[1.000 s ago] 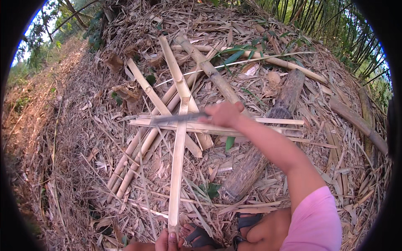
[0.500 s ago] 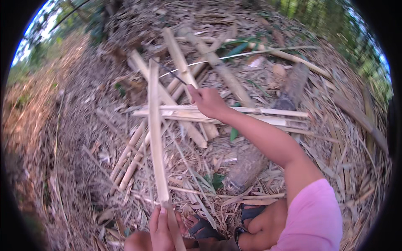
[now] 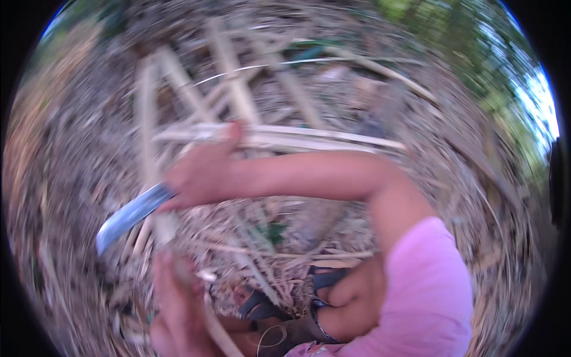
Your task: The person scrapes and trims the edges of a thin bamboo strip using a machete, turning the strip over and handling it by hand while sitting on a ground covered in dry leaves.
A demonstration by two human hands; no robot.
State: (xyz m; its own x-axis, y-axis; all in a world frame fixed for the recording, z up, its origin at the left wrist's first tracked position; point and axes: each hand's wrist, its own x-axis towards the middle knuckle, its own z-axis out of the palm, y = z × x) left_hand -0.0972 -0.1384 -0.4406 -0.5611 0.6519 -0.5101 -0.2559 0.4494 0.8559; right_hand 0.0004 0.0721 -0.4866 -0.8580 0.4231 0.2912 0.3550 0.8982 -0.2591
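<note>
My right hand is closed on a machete, its bright blade pointing down to the left, over or beside a split bamboo strip. The forearm crosses the middle of the view. At the lower left my left hand grips the strip's near part, which runs on down past it toward my lap. Motion blur softens both hands. The blade and right hand hide part of the strip, so I cannot tell whether the blade touches it.
Several split bamboo pieces lie across the ground ahead, with others crossing behind. A dark log lies in front of my sandalled feet. Dry leaves and shavings cover the ground; a long pole lies at right.
My right hand has swung down and left with the machete, its blade now beside the bamboo strip. My left hand and the strip appear farther left as the view has shifted.
</note>
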